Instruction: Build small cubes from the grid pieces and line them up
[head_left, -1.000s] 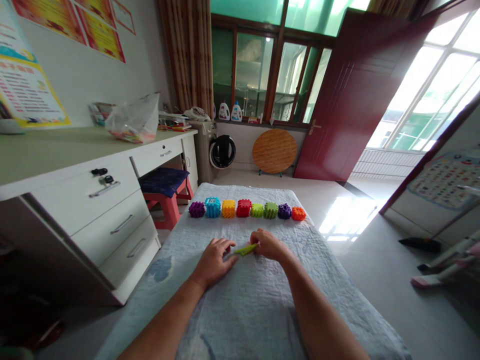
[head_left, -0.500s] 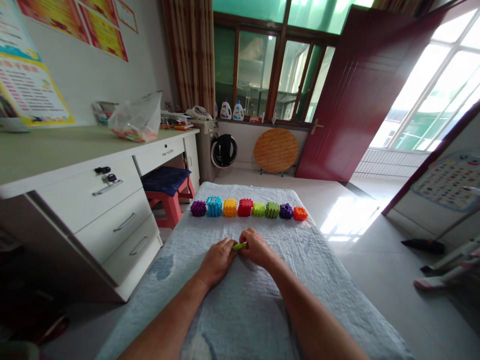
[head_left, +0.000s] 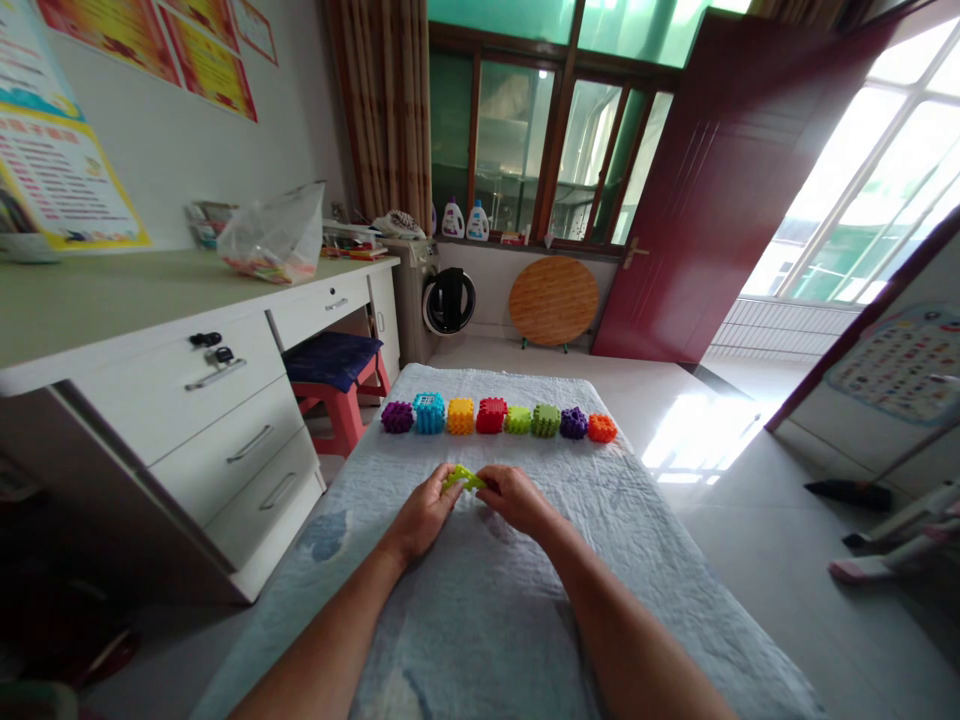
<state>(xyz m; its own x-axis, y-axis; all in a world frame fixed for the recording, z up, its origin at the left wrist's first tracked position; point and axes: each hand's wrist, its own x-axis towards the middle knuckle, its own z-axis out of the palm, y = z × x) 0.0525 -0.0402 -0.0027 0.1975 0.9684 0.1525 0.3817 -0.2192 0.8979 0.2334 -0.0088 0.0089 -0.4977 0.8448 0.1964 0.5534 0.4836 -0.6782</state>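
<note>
A small yellow-green toothed piece (head_left: pixel 463 478) is pinched between both my hands over the pale blue cloth (head_left: pixel 487 620). My left hand (head_left: pixel 421 518) grips its left end with closed fingers. My right hand (head_left: pixel 517 497) holds its right end, fingers curled. Beyond them, across the cloth, stands a row of several toothed puzzle cubes: purple (head_left: pixel 397 416), blue (head_left: pixel 429 412), orange-yellow (head_left: pixel 460 416), red (head_left: pixel 491 415), light green (head_left: pixel 517 419), green (head_left: pixel 545 420), purple (head_left: pixel 574 422) and orange (head_left: pixel 601 428).
A white desk with drawers (head_left: pixel 187 400) stands at the left, a plastic bag (head_left: pixel 274 238) on top and a pink stool (head_left: pixel 335 385) under it. A red door (head_left: pixel 720 190) stands open at the right. A round wooden board (head_left: pixel 553 300) leans against the far wall.
Both hands have moved a little farther up the cloth and closer together. The green piece, earlier lying flat between them, is now raised and turned in my fingertips.
</note>
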